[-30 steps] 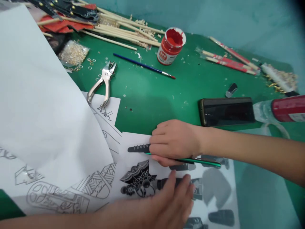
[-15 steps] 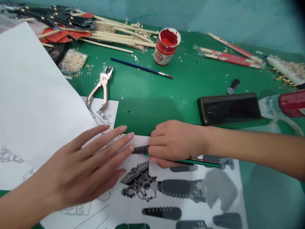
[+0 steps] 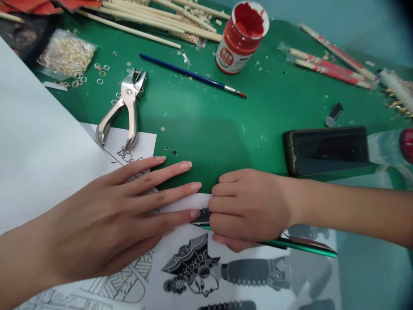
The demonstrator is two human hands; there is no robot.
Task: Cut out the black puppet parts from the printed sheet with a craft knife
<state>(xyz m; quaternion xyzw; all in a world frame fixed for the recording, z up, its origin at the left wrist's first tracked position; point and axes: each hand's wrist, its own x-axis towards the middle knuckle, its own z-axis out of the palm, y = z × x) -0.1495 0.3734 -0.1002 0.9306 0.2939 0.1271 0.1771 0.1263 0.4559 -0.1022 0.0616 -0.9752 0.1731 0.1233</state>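
– Left hand [image 3: 109,215] has shifted: it is gone from the lower middle of the frame and lies at left, just beside the right hand [image 3: 250,209].

– What is lowest in view?

– The printed sheet [image 3: 177,303], bottom centre, bearing a head in a headdress [image 3: 193,258] and dark rounded shapes [image 3: 248,272]. Above those come the hands.

– How do they stand?

– The left is flat, palm down, fingers spread; one fingertip is at the left end of a dark strip [image 3: 204,215] near the centre, though I cannot tell whether it presses. The right is closed in a fist round a slim green tool [image 3: 305,248], its end jutting out rightward.

– And past them?

– A black phone [image 3: 329,150] at right, next to a bottle [image 3: 383,148]; a silver hole punch [image 3: 131,107] at left, its handles over the corner of a sheet with line drawings [image 3: 146,141]. Higher up, a blue paintbrush [image 3: 190,74] lies on the green table [image 3: 206,133]. Farthest, at the upper centre, an open jar of red paint [image 3: 235,56], with pale wooden sticks [image 3: 151,19] to its left along the top edge.
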